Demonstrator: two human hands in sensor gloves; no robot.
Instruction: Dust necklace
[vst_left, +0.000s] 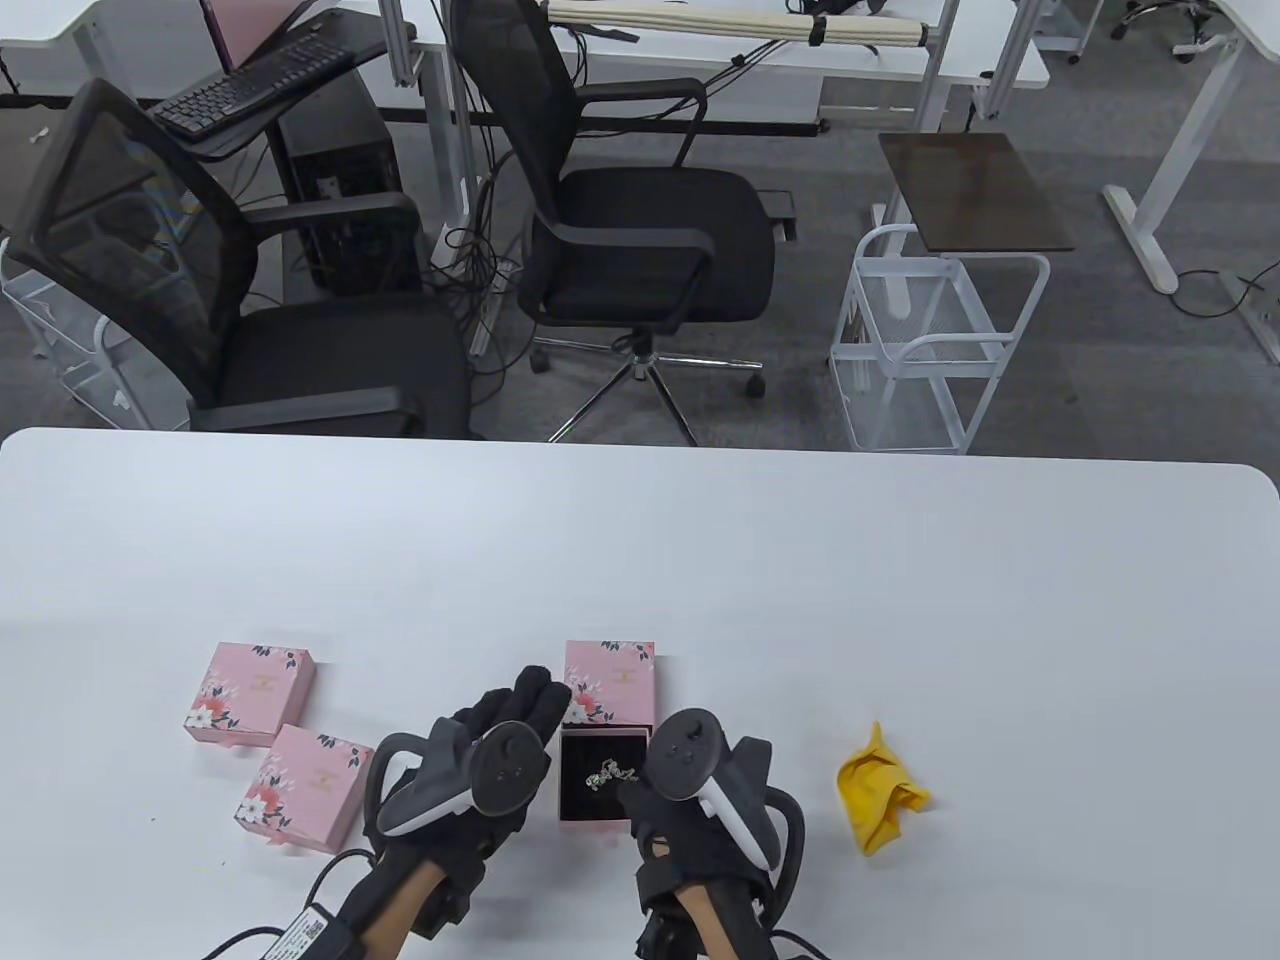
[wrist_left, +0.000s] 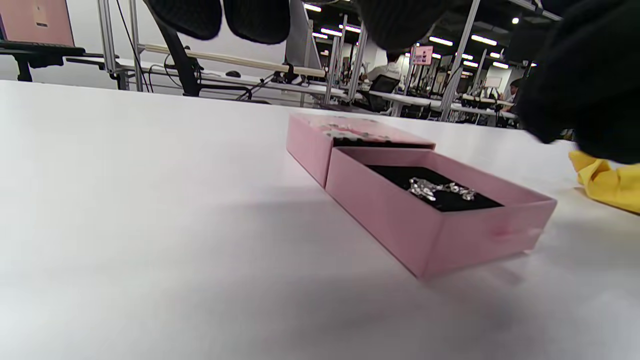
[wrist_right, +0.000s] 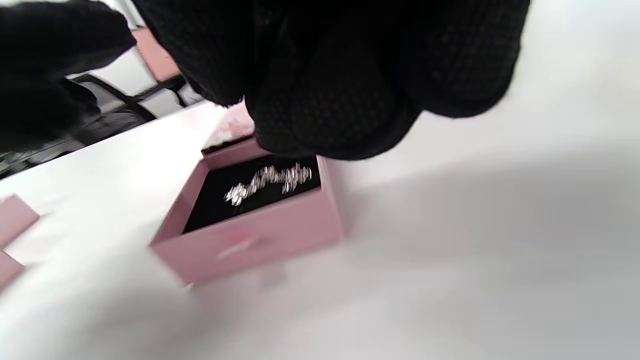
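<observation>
Necklace (vst_left: 607, 774) lies loose in the open drawer box (vst_left: 592, 822): your right hand (vst_left: 690, 800) hovers curled and empty, so pinch the chain gently while your flat left hand (vst_left: 480, 765) steadies the box.

Necklace (wrist_right: 267, 182) motion-blurred in right wrist view

Table (vst_left: 640, 540): white, rounded corners, under my hands.
Open box (vst_left: 598, 792): pink tray slid out of its floral sleeve (vst_left: 610, 682), right in front of me.
Closed boxes: two pink floral ones on my left, far box (vst_left: 250, 693) and near box (vst_left: 305, 787), just beside each other.
Cloth (vst_left: 881, 788): yellow, crumpled, on my right, apart from the open box.
</observation>
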